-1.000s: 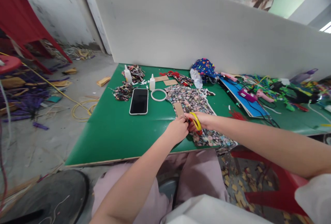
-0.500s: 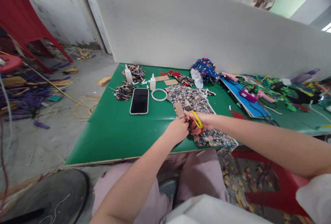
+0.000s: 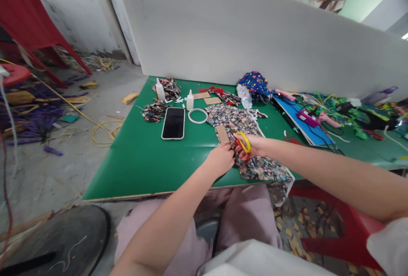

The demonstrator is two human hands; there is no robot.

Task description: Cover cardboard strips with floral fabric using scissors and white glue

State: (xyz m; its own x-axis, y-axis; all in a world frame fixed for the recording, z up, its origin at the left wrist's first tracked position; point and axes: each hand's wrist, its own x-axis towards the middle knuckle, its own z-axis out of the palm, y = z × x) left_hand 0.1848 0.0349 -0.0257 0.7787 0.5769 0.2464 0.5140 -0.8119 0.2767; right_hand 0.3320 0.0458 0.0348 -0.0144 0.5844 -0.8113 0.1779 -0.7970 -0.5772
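Note:
A piece of dark floral fabric [image 3: 237,121] lies on the green table [image 3: 140,161] and hangs over its near edge. My right hand [image 3: 250,146] is closed in the yellow and red handles of a pair of scissors [image 3: 244,143], at the fabric's near left edge. My left hand [image 3: 219,159] is closed, pinching the fabric right beside the scissors. A small brown card strip [image 3: 221,133] rests on the fabric just beyond my hands.
A black phone [image 3: 174,123], a white ring [image 3: 197,116], two small glue bottles [image 3: 190,100], fabric scraps [image 3: 154,111] and card pieces [image 3: 200,96] lie further back. Blue fabric [image 3: 255,83], a blue board [image 3: 302,123], glue guns and cables crowd the right. A white partition [image 3: 223,34] stands behind, a person beyond it.
My hands stay together on the fabric with the scissors; the scissors have worked slightly along the cloth. The view has shifted a little to the left.

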